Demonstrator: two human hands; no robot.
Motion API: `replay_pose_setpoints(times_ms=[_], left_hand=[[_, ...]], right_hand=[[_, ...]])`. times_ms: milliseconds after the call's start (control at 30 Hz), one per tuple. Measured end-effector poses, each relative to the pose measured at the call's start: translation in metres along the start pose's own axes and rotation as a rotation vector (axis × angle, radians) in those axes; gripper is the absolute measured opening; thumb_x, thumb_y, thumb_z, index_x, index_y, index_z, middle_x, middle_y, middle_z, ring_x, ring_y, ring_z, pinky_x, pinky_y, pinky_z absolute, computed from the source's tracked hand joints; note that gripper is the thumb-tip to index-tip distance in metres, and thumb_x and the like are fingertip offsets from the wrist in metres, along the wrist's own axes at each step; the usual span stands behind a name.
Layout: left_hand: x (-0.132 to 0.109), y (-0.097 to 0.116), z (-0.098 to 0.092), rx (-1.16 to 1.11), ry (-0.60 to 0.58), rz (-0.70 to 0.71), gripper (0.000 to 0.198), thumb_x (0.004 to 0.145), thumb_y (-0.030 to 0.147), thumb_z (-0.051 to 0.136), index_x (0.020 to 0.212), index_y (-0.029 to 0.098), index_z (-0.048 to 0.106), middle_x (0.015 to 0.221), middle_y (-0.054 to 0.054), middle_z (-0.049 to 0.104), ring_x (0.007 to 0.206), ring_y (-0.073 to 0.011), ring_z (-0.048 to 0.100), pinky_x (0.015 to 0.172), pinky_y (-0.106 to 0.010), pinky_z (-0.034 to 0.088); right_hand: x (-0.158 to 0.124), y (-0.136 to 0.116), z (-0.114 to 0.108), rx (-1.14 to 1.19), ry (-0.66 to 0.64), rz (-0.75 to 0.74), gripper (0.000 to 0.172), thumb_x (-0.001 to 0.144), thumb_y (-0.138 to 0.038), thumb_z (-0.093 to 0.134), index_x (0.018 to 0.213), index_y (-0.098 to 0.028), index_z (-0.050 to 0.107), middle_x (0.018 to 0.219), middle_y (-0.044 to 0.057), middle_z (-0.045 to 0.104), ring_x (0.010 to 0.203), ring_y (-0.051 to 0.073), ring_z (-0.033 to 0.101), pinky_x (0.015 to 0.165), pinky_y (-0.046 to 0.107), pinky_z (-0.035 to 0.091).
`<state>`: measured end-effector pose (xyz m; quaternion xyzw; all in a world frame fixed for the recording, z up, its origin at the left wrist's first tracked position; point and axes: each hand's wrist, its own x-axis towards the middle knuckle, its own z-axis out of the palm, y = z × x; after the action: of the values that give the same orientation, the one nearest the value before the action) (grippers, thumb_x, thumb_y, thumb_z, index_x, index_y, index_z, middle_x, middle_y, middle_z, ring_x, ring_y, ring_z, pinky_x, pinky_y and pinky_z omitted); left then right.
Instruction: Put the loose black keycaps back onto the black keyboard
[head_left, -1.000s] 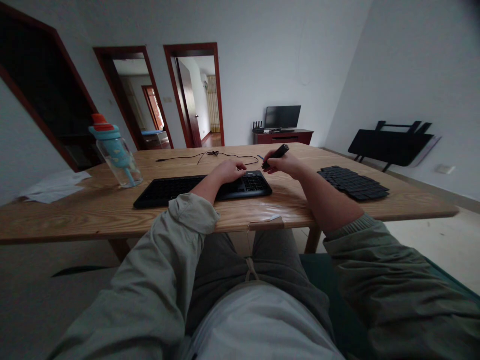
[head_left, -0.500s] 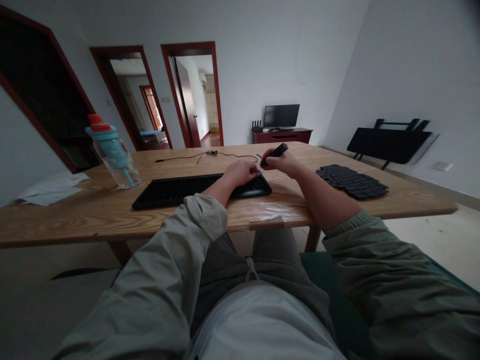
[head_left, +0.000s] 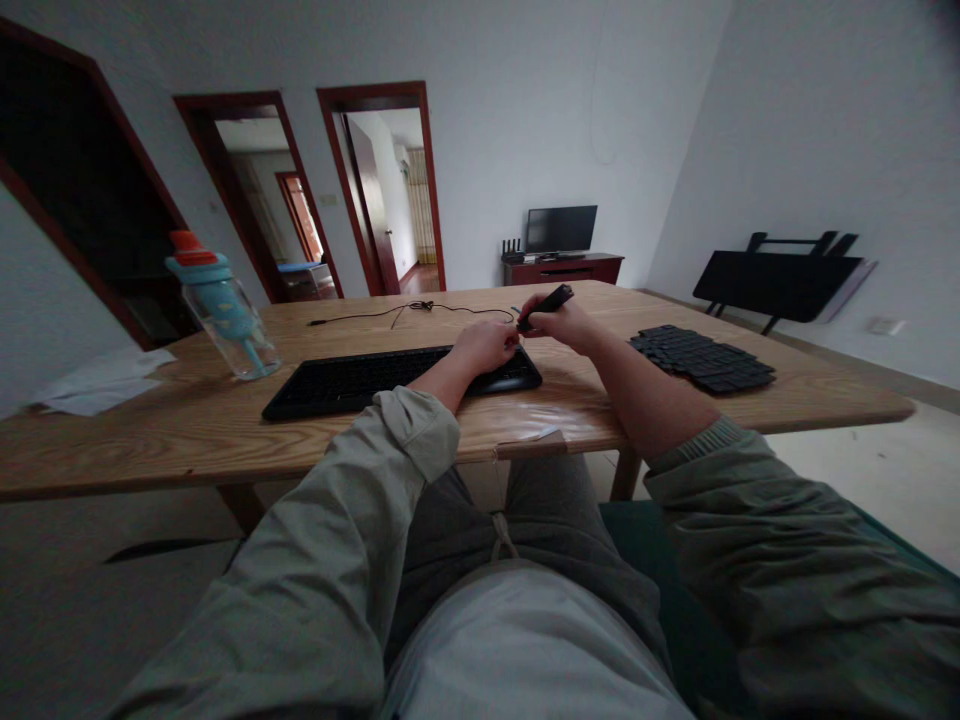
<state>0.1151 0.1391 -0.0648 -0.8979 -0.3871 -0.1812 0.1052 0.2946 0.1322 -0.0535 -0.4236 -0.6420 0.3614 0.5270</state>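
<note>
A black keyboard [head_left: 352, 380] lies on the wooden table in front of me. Over its right end rests my left hand [head_left: 486, 347], its fingers curled together; what they pinch, if anything, is hidden. My right hand [head_left: 561, 324] is closed around a thick, black, rod-like tool [head_left: 556, 297], tilted with its upper end to the right. The tool's lower end is by the left fingertips, just at the keyboard's far right corner, and I cannot make out its tip. The keyboard's thin black cable [head_left: 424, 305] runs along the table behind it, partly bunched.
Many black keycaps [head_left: 701, 360] lie in a close patch on the table [head_left: 585, 400] at the right. At the left stand a clear bottle with blue and red top [head_left: 225, 305] and white paper sheets [head_left: 105, 380]. A folded black table [head_left: 780, 285] leans by the right wall.
My left hand has shifted slightly to the right, closer to the right fingers. The right hand keeps the tool in nearly the same place; the view has tilted a little.
</note>
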Motion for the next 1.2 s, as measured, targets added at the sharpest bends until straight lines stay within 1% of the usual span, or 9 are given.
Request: replay_pose_setpoints(times_ms=[233, 467, 567, 667, 700, 800, 867, 1033, 1200], left_hand=[[-0.001, -0.001, 0.001, -0.007, 0.019, -0.024, 0.024, 0.091, 0.025, 0.056, 0.106, 0.021, 0.075, 0.109, -0.009, 0.072, 0.100, -0.0246, 0.067, 0.085, -0.032, 0.049], [-0.001, -0.004, 0.004, 0.020, 0.028, 0.009, 0.024, 0.089, 0.024, 0.055, 0.103, 0.022, 0.075, 0.105, -0.008, 0.074, 0.094, -0.0255, 0.067, 0.081, -0.034, 0.049], [-0.001, -0.004, 0.004, 0.027, 0.013, 0.020, 0.025, 0.090, 0.025, 0.055, 0.104, 0.022, 0.075, 0.107, -0.008, 0.074, 0.095, -0.0255, 0.067, 0.082, -0.034, 0.049], [-0.001, -0.002, 0.002, 0.048, 0.000, 0.012, 0.027, 0.092, 0.026, 0.053, 0.107, 0.023, 0.075, 0.108, -0.009, 0.074, 0.097, -0.0257, 0.067, 0.083, -0.034, 0.049], [-0.001, -0.002, 0.002, 0.056, -0.001, 0.010, 0.028, 0.092, 0.027, 0.053, 0.108, 0.023, 0.076, 0.109, -0.009, 0.074, 0.097, -0.0258, 0.067, 0.083, -0.034, 0.049], [0.000, 0.000, 0.001, 0.065, -0.001, 0.016, 0.030, 0.093, 0.027, 0.052, 0.111, 0.023, 0.076, 0.110, -0.009, 0.074, 0.098, -0.0263, 0.067, 0.083, -0.035, 0.050], [0.000, 0.001, 0.001, 0.060, -0.001, 0.025, 0.032, 0.094, 0.027, 0.051, 0.112, 0.023, 0.076, 0.110, -0.009, 0.074, 0.099, -0.0263, 0.068, 0.084, -0.035, 0.050], [0.000, -0.001, 0.002, 0.040, -0.014, 0.040, 0.033, 0.095, 0.024, 0.050, 0.115, 0.024, 0.076, 0.111, -0.007, 0.075, 0.102, -0.0237, 0.068, 0.089, -0.032, 0.050], [0.002, -0.004, 0.005, 0.022, 0.000, 0.062, 0.032, 0.095, 0.023, 0.051, 0.114, 0.023, 0.077, 0.111, -0.007, 0.075, 0.101, -0.0235, 0.069, 0.089, -0.031, 0.051]], right_hand=[[0.000, -0.001, 0.001, -0.002, -0.013, -0.007, 0.018, 0.066, 0.001, 0.061, 0.073, -0.016, 0.065, 0.071, 0.001, 0.066, 0.070, 0.013, 0.064, 0.073, 0.028, 0.060], [-0.002, -0.002, 0.000, 0.010, -0.033, 0.008, 0.017, 0.068, 0.001, 0.060, 0.073, -0.015, 0.064, 0.073, 0.002, 0.064, 0.070, 0.014, 0.063, 0.071, 0.028, 0.060], [-0.004, -0.002, -0.002, 0.044, -0.038, 0.058, 0.017, 0.068, -0.001, 0.060, 0.074, -0.016, 0.064, 0.074, 0.002, 0.066, 0.071, 0.014, 0.065, 0.072, 0.029, 0.060], [-0.004, -0.001, -0.003, 0.137, -0.044, 0.136, 0.009, 0.074, -0.007, 0.061, 0.073, -0.016, 0.064, 0.076, 0.004, 0.068, 0.073, 0.016, 0.066, 0.074, 0.030, 0.061], [-0.004, 0.000, -0.003, 0.164, -0.034, 0.168, 0.008, 0.077, -0.010, 0.061, 0.071, -0.016, 0.064, 0.076, 0.005, 0.069, 0.073, 0.016, 0.066, 0.075, 0.030, 0.061], [0.000, 0.003, -0.003, 0.185, 0.046, 0.234, 0.015, 0.081, -0.016, 0.063, 0.066, -0.017, 0.063, 0.072, 0.007, 0.068, 0.072, 0.017, 0.066, 0.075, 0.030, 0.061], [0.002, 0.006, -0.004, 0.178, 0.077, 0.236, 0.016, 0.081, -0.015, 0.063, 0.065, -0.017, 0.062, 0.070, 0.007, 0.067, 0.072, 0.018, 0.066, 0.074, 0.030, 0.061], [0.006, 0.013, -0.006, 0.174, 0.065, 0.226, 0.018, 0.083, -0.015, 0.058, 0.066, -0.018, 0.062, 0.072, 0.006, 0.068, 0.071, 0.017, 0.065, 0.073, 0.029, 0.060], [0.005, 0.013, -0.006, 0.151, 0.027, 0.146, 0.014, 0.084, -0.016, 0.054, 0.072, -0.017, 0.061, 0.075, 0.006, 0.067, 0.074, 0.017, 0.066, 0.069, 0.031, 0.061]])
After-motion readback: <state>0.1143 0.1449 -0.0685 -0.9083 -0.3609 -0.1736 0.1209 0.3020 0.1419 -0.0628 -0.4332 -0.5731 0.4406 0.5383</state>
